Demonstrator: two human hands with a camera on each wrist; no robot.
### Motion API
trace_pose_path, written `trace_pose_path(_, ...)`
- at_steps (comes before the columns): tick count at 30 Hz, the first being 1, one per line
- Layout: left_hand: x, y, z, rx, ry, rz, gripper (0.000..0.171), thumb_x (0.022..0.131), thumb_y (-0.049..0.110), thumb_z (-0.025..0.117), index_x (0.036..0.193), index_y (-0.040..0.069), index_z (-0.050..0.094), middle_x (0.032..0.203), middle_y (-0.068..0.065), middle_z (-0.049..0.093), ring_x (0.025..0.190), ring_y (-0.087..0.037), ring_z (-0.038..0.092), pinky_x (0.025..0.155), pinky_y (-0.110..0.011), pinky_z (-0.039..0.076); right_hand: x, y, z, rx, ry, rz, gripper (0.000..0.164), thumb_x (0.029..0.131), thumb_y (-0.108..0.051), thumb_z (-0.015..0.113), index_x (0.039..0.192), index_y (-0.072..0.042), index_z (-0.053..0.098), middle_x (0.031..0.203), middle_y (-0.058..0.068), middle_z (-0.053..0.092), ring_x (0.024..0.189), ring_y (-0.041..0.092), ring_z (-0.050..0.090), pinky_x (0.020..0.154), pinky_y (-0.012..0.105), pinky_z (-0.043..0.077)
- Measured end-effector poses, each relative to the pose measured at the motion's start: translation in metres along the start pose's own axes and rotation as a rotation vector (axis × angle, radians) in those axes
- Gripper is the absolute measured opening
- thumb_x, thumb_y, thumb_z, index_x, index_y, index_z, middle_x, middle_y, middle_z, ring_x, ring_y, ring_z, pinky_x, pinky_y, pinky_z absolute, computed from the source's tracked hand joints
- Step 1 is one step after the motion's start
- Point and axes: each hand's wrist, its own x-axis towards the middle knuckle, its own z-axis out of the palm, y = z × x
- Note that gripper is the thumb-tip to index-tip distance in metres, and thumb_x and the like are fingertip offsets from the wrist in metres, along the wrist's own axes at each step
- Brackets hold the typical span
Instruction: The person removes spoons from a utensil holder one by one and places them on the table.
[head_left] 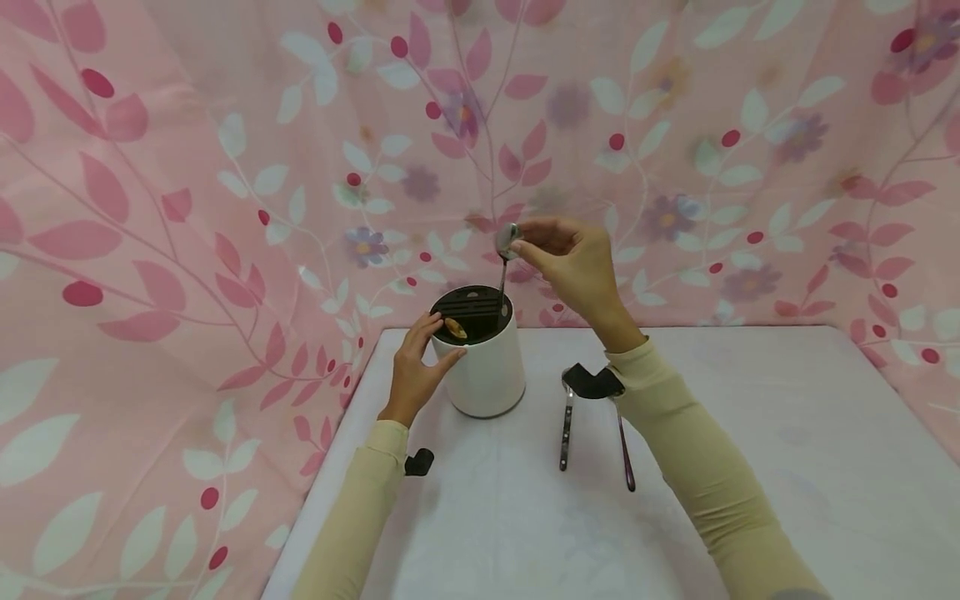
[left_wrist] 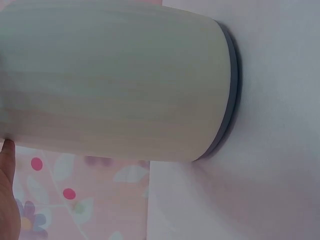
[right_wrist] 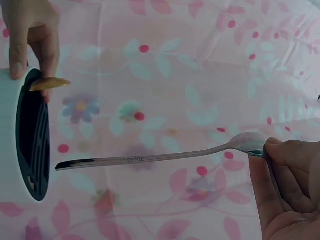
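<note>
A person's right hand (head_left: pixel 573 258), raised at one to two o'clock from the container, pinches a shiny silver metal spoon (right_wrist: pixel 160 157) by its bowl between thumb and fingers; the spoon's handle points down towards the opening, its tip apart from the rim; the left hand (head_left: pixel 415 371), at nine o'clock, spreads loosely extended fingers and thumb against rim and wall; the white rounded cylindrical container (head_left: pixel 487 379) stands upright, its black slotted top (head_left: pixel 468 298) showing; a golden spoon bowl (head_left: pixel 455 328) protrudes at seven to eight o'clock; two dark-handled metal utensils (head_left: pixel 566 433) lie at four o'clock on the white-covered table (head_left: pixel 480 517).
</note>
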Motion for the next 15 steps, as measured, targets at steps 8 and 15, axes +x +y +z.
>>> trace_pose_path(8, 0.000, -0.002, 0.001, -0.010, 0.007, 0.016, 0.063, 0.080, 0.027, 0.081, 0.134, 0.006, 0.057, 0.145, -0.010, 0.048, 0.139, -0.031, 0.036, 0.109, -0.035, 0.036, 0.005, 0.000, -0.029, -0.009, 0.067, 0.041, 0.023, 0.081, 0.004, 0.076, 0.101, 0.012, 0.070, 0.094, 0.020, 0.072, 0.083, 0.019, 0.071, 0.082, 0.027, 0.057)
trace_pose_path(15, 0.000, -0.001, 0.003, -0.010, -0.010, -0.002, 0.063, 0.081, 0.029, 0.080, 0.135, 0.007, 0.056, 0.145, -0.008, 0.048, 0.140, -0.023, 0.035, 0.109, -0.033, 0.035, -0.009, 0.014, -0.061, -0.076, 0.091, 0.082, 0.023, 0.082, 0.002, 0.075, 0.103, 0.012, 0.069, 0.094, 0.019, 0.072, 0.084, 0.017, 0.071, 0.081, 0.023, 0.056)
